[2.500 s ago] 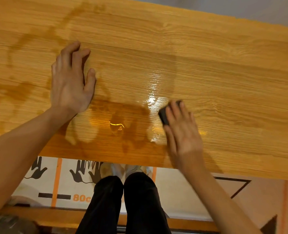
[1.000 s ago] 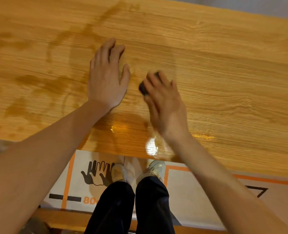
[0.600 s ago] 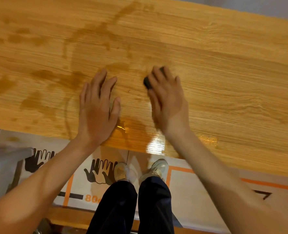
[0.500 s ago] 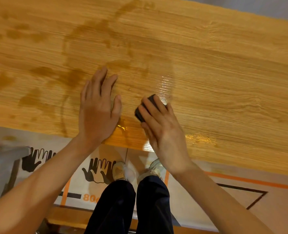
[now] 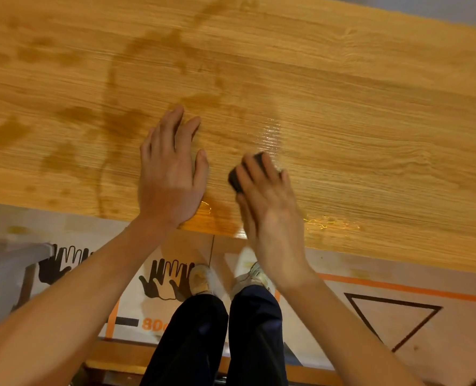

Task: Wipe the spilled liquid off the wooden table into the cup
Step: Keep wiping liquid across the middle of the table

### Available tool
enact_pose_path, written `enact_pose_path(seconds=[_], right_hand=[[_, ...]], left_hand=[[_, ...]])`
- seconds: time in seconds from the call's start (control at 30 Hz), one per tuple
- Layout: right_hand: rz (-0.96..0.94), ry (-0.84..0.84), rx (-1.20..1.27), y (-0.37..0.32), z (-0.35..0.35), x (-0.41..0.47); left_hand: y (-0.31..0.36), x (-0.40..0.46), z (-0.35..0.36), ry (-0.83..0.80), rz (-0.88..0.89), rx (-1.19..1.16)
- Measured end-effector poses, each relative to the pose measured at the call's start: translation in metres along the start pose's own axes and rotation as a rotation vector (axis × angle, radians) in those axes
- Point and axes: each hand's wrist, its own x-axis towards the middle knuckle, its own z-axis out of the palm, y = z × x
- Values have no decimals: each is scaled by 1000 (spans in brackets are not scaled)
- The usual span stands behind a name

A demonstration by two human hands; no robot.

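My right hand (image 5: pixel 270 207) presses a small dark wiper (image 5: pixel 235 178) flat on the wooden table (image 5: pixel 370 107), close to the near edge. Only the wiper's left end and top corner show past my fingers. My left hand (image 5: pixel 170 174) lies flat on the table just left of it, fingers spread, holding nothing. Spilled liquid (image 5: pixel 220 218) pools between the two hands at the near edge, with a glossy wet patch (image 5: pixel 270 132) beyond the wiper and brownish smears (image 5: pixel 125 121) to the left. No cup is in view.
The table's near edge (image 5: pixel 370 254) runs across the lower middle of the view. Below it are my dark trouser legs (image 5: pixel 220 338), pale shoes (image 5: pixel 200 280), a floor mat with hand prints (image 5: pixel 164 280) and a white stool (image 5: pixel 5 274) at left.
My right hand pulled the wiper from farther out on the table back toward the near edge. My left hand also slid nearer the edge and has stayed flat since.
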Motion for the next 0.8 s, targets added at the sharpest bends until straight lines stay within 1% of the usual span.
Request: enact_pose_path(seconds=[0.07, 0.13, 0.2, 0.3, 0.37, 0.4, 0.43, 0.47, 0.57, 0.63, 0.67, 0.7, 0.73, 0.8], right_hand=[[-63, -47, -23, 3, -2, -5], [-51, -66, -69, 19, -11, 12], [68, -27, -83, 46, -28, 19], [338, 118, -96, 89, -56, 6], [486, 227, -81, 86, -53, 2], [521, 267, -76, 72, -45, 3], [516, 285, -69, 52, -32, 4], [466, 288, -56, 30, -17, 4], [203, 192, -14, -26, 26, -1], [56, 121, -13, -22, 23, -6], [34, 95, -16, -9, 13, -8], [67, 74, -22, 8, 0, -12], [144, 78, -35, 27, -15, -19], [359, 163, -47, 66, -44, -36]], left_hand=[[0, 2, -1, -13, 7, 7], [-1, 4, -1, -16, 13, 18], [-2, 3, 0, -16, 15, 22], [-1, 1, 1, -6, 25, 28], [-2, 1, 2, -3, 24, 37], [-2, 2, 2, -3, 23, 42], [-2, 2, 1, -2, 25, 46], [-2, 3, 1, 0, 28, 49], [-1, 3, 1, 6, 27, 54], [-1, 2, 1, 9, 30, 62], [-1, 2, 1, 10, 34, 70], [-2, 2, 2, 11, 41, 76], [-3, 3, 3, 10, 46, 76], [-4, 3, 4, 10, 45, 73]])
